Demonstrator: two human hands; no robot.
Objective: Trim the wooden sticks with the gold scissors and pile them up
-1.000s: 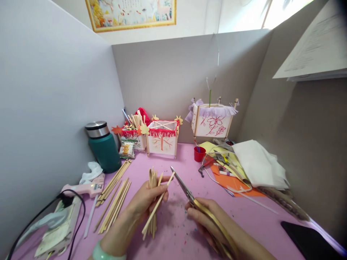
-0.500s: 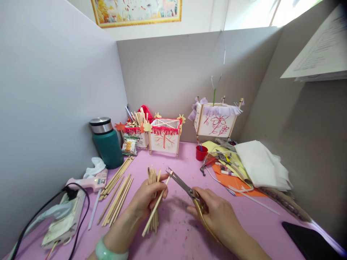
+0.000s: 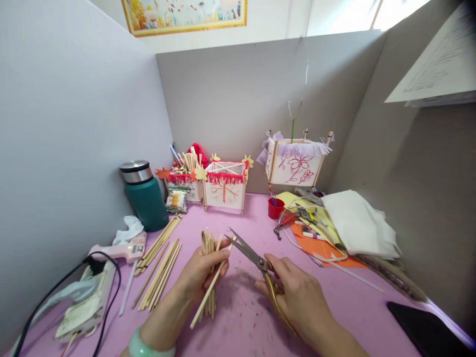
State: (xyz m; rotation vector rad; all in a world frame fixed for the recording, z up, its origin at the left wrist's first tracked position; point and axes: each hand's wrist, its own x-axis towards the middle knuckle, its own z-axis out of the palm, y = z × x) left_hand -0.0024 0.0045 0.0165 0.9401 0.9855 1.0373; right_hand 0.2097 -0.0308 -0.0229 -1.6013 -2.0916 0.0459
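Observation:
My left hand point(image 3: 208, 265) is closed around a bundle of thin wooden sticks point(image 3: 210, 305). One stick point(image 3: 207, 296) slants away from the others, its upper end by my fingertips. In my right hand point(image 3: 297, 292) are scissors point(image 3: 256, 259) with gold handles, the fingers wrapped round them. The blades are parted, and their tips lie at the top end of the slanted stick; I cannot tell whether they touch it. More loose sticks point(image 3: 163, 277) lie on the pink table point(image 3: 241, 332) left of my left hand.
Paper lanterns point(image 3: 225, 191) stand at the back beside a green bottle point(image 3: 146, 198). A glue gun point(image 3: 126, 250) and power strip point(image 3: 87, 302) with cable lie left. To the right are a red cup point(image 3: 275, 209), white sheets point(image 3: 360, 225) and a black phone-like slab point(image 3: 427, 329).
The scissor blades have spread wider. The lower end of the slanted stick has shifted slightly left and down, while both hands stay nearly in place.

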